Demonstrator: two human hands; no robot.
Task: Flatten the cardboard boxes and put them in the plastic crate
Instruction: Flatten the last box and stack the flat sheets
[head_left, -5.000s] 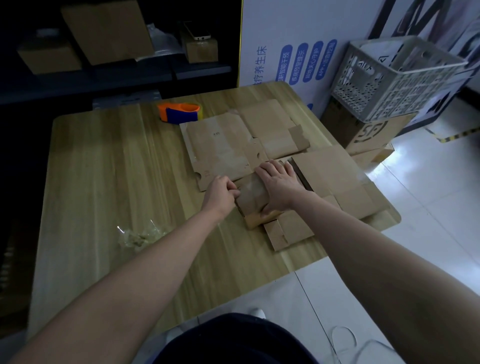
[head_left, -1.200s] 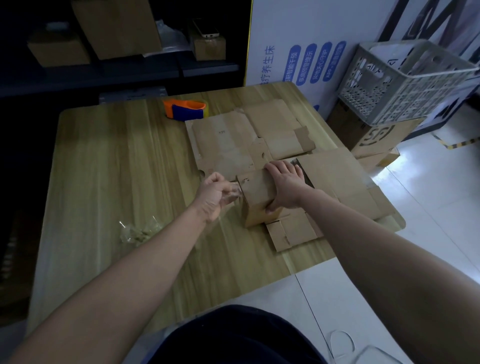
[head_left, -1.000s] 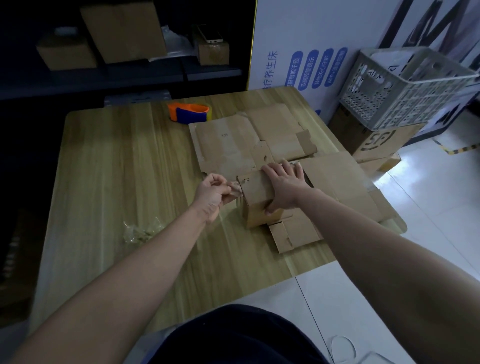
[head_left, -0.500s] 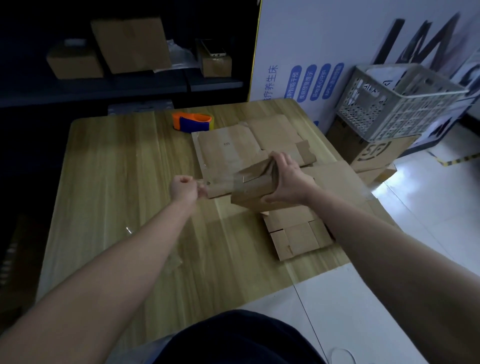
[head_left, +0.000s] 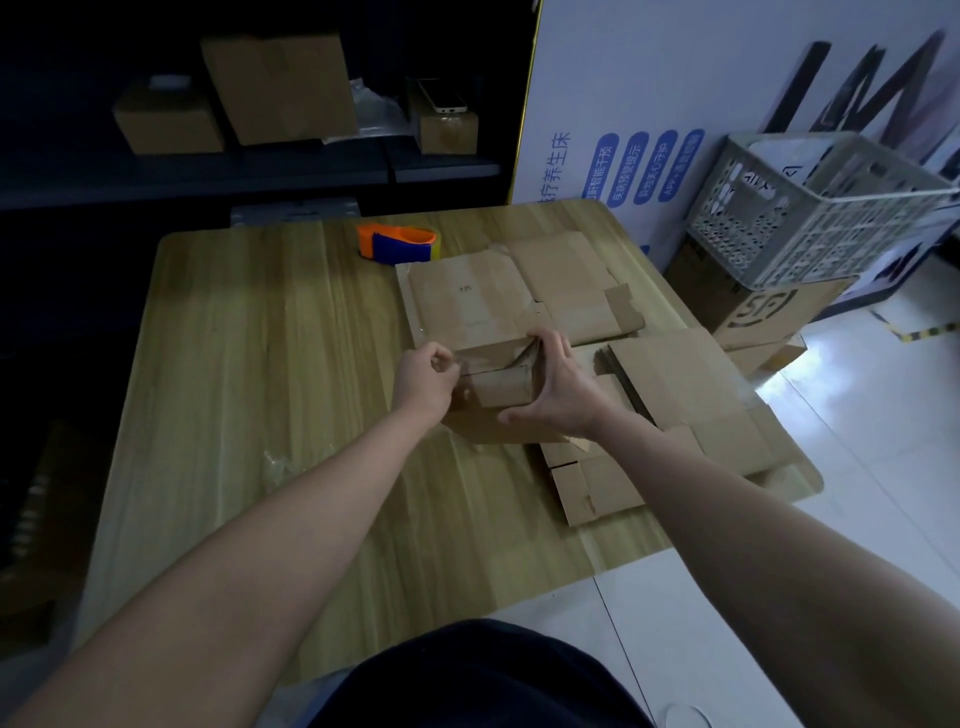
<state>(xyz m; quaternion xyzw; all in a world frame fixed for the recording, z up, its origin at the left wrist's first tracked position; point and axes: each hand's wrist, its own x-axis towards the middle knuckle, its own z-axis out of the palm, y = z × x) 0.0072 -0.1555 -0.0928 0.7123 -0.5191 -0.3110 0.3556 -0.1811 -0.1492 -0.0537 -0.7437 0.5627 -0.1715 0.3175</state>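
L hand (head_left: 423, 375) fisted pinching tape end, R hand (head_left: 558, 387) clamped on small box (head_left: 501, 387); hard yank could tear cardboard, pull box loose.

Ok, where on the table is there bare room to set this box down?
The left half of the table is bare wood, from the tape dispenser to the near edge, apart from tape scraps. The right half is crowded with flattened cardboard.

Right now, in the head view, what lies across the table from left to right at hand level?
Left hand → small cardboard box → right hand → flattened cardboard sheet → off the table, plastic crate.
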